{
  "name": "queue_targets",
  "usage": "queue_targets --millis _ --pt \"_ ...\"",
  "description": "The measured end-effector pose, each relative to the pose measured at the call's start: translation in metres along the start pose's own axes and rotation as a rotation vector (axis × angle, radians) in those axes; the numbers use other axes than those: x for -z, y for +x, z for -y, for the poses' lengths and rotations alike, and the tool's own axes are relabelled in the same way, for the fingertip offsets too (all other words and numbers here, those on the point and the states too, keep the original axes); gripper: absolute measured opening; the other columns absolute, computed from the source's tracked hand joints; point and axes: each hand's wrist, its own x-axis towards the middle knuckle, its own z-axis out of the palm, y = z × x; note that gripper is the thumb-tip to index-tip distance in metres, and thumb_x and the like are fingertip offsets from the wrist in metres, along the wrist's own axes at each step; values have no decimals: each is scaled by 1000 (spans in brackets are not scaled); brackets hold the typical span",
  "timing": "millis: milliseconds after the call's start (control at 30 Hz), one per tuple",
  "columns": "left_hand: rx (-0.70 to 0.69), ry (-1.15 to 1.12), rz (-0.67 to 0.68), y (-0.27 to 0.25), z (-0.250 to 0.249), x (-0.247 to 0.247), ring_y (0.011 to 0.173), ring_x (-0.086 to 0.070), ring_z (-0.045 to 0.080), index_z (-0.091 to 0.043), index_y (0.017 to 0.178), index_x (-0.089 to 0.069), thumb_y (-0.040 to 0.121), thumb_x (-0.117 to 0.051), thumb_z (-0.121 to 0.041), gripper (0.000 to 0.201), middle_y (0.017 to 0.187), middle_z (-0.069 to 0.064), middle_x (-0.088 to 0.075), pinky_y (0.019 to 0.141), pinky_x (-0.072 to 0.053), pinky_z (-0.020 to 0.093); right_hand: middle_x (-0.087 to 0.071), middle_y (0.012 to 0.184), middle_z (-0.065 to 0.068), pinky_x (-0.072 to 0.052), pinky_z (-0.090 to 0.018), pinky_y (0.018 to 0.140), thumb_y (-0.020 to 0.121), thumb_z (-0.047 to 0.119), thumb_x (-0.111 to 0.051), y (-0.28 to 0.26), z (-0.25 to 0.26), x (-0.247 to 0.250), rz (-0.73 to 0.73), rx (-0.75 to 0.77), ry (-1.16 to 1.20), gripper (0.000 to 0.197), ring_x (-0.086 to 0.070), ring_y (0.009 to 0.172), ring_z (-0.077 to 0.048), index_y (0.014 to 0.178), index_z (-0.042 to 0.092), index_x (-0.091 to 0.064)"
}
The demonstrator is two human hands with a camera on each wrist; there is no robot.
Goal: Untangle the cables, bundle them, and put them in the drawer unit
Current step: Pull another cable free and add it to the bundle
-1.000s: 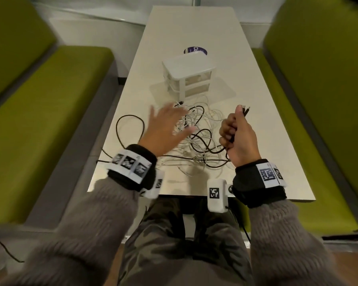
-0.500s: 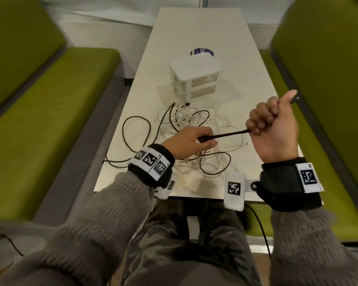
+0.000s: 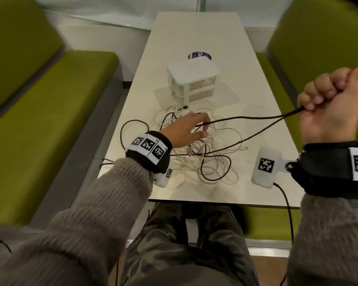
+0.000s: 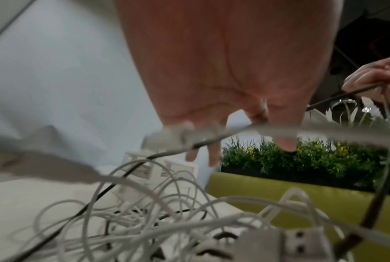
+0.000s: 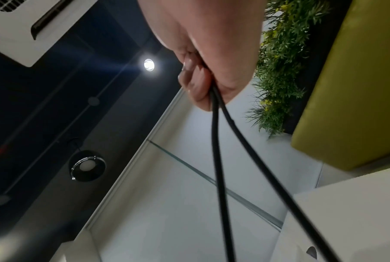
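Observation:
A tangle of white cables (image 3: 217,164) (image 4: 144,212) and a black cable (image 3: 246,118) lies on the pale table (image 3: 194,34) in front of the white drawer unit (image 3: 192,79) (image 4: 144,170). My right hand (image 3: 331,96) (image 5: 207,53) is raised at the right edge and grips the black cable (image 5: 218,159) in a fist. Two black strands run from it down to the pile. My left hand (image 3: 190,129) (image 4: 223,70) reaches over the tangle and pinches one black strand at its fingertips. Both drawers look closed.
Green padded benches (image 3: 39,120) flank the table on both sides. A round purple sticker (image 3: 199,56) lies behind the drawer unit. A black loop (image 3: 132,129) spreads toward the table's left edge. Near me is the table's front edge (image 3: 215,200).
My right hand has pulled the black cable farther up and to the right, drawing out two long strands. My left hand has moved forward over the tangle, still on the black cable.

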Motion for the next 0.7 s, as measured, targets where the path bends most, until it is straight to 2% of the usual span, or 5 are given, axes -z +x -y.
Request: queue_targets --millis 200,333,400,600,700 --pt "-8 -225 86 -3 -55 -17 120 -48 4 -25 134 -37 83 -67 -37 61 129 -5 -57 92 -35 15 -17 52 6 -20 -22 39 100 53 -18 -21 -34 -29 133 -122 -7 51 -14 47 -11 62 21 -25" --pt "-38 -212 54 -7 -58 -36 73 -56 11 -19 95 -59 90 -60 -28 11 80 -2 -63 69 -43 24 -16 51 6 -17 -22 39 100 53 -18 -25 -37 -41 150 -115 -22 51 -12 47 -11 61 22 -25" --pt "7 -55 30 -16 -41 -32 62 -49 9 -15 83 -57 93 -55 -29 17 69 -7 -56 58 -35 22 -14 52 5 -16 -22 39 100 53 -18 -17 -23 -31 101 -82 -6 51 -11 47 -11 60 22 -25" --pt "265 256 100 -30 -3 -18 74 -59 24 -7 80 -60 89 -54 -30 26 77 7 -62 64 -43 31 -15 51 6 -17 -22 39 100 54 -19 -11 -21 -2 1 -74 -55 51 -12 47 -12 59 23 -25" --pt "410 353 176 -28 5 -27 95 -59 29 -4 98 -61 91 -49 -39 37 103 11 -57 77 -46 34 -16 51 6 -18 -22 39 100 54 -20 -18 -33 -1 15 -85 -81 51 -12 48 -13 60 23 -25"
